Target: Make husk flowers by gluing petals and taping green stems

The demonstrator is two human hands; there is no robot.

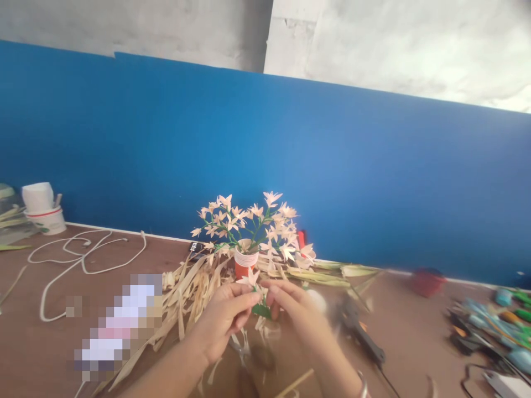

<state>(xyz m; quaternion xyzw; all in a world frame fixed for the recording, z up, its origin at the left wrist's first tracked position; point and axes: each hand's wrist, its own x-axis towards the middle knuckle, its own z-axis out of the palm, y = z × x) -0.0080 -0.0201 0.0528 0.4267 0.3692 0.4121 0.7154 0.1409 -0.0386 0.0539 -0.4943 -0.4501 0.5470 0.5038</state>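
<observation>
Between my two hands is a pale artificial flower (249, 278) with pointed petals, and green tape (262, 310) shows just below it. My left hand (226, 309) is closed in a pinch at the base of the flower. My right hand (296, 307) has its fingers curled and pressed together beside the green tape, touching it. Right behind the hands stands a red and white paper cup (246, 262), holding a bunch of similar pale flowers (253, 218) on green stems. Under my hands lies a pair of scissors (240, 348), partly blurred.
Dried husk strips (186, 293) spread around the cup. A black glue gun (360, 331) lies at right, near a red bowl (427, 282) and several coloured items (493, 320). A white cable (83, 257) and paper cups (45, 220) are at left. A blue wall panel (265, 155) backs the table.
</observation>
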